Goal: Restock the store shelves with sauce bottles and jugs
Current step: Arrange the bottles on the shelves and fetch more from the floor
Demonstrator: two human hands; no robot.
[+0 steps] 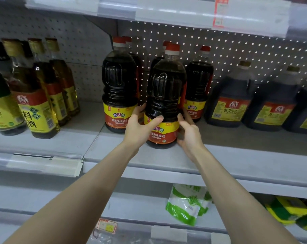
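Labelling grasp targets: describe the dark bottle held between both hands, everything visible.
The bottle is large, clear plastic, filled almost to the neck with dark brown sauce. It has a red cap over a white collar, a moulded handle recess in front, and a yellow-and-red label round its lower part. It stands about upright near the front of the shelf, ahead of similar bottles. The left hand and right hand grip its lower sides, thumbs in front.

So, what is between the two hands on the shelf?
In the head view, a dark soy sauce bottle with a red cap is there, upright; the left hand and the right hand both grip it near its label.
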